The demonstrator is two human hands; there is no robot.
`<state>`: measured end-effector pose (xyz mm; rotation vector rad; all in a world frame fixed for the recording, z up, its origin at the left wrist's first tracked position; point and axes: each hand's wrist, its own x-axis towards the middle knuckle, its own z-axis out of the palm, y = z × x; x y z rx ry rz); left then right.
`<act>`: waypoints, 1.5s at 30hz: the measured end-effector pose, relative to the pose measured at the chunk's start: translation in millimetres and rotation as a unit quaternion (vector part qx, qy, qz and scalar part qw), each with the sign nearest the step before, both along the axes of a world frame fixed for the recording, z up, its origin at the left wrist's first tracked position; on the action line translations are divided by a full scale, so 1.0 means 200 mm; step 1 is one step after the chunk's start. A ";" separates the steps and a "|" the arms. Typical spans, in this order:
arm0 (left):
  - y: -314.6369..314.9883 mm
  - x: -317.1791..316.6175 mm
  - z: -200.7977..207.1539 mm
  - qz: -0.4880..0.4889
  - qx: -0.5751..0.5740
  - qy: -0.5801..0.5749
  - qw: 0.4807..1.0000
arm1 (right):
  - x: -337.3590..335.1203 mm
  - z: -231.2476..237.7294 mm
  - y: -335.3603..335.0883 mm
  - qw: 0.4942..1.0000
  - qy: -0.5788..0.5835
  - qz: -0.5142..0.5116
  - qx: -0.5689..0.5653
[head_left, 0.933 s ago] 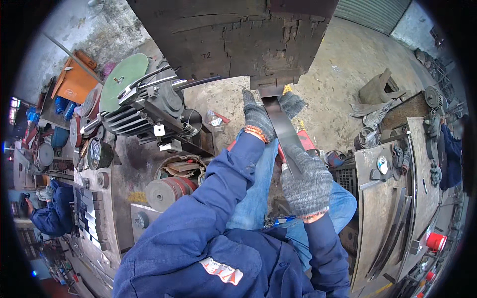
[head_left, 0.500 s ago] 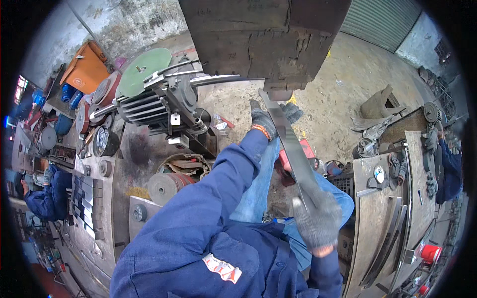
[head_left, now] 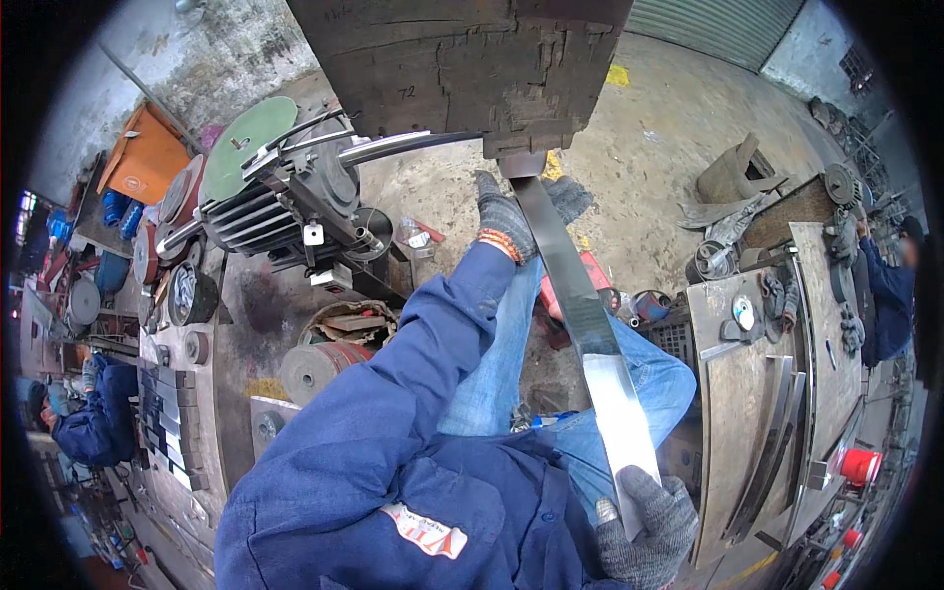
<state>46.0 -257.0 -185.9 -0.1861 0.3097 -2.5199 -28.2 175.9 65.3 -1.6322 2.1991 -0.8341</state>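
Note:
A long flat steel strip [head_left: 568, 270] slants from under the dark block down toward my lap. Its far part is dark and its near part bright and shiny. My right hand [head_left: 647, 531], in a grey knitted glove, grips the near end, thumb on the upper face. My left hand [head_left: 506, 221], gloved with an orange cuff edge, supports the strip near its far end; the thumb shows on one side, the fingers stick out on the other, and the palm is partly hidden. That far end meets a small grey wheel-like part [head_left: 521, 164] under the scarred dark block [head_left: 462, 69].
A motor [head_left: 285, 202] with a green disc [head_left: 251, 138] stands left of the block. Abrasive rolls [head_left: 320, 372] lie at left. On the right, a bench [head_left: 728, 393] bears curved metal strips [head_left: 767, 447]. Other people in blue work at both far sides.
My right hand has moved down toward me to the strip's near end. The strip has turned, showing more of its flat face and a bright near part. My left hand stays near the far end.

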 end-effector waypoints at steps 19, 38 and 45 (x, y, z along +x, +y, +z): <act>0.06 -0.11 0.26 0.153 0.016 -0.241 0.958 | -0.01 -0.16 -0.41 0.999 0.039 -0.003 0.003; 0.08 -0.08 0.35 0.115 0.056 -0.248 0.960 | -0.02 -0.39 -0.84 0.997 0.044 0.034 -0.044; 0.06 -0.06 0.32 0.127 0.046 -0.250 0.959 | -0.02 -0.46 -0.98 0.997 0.028 0.036 -0.063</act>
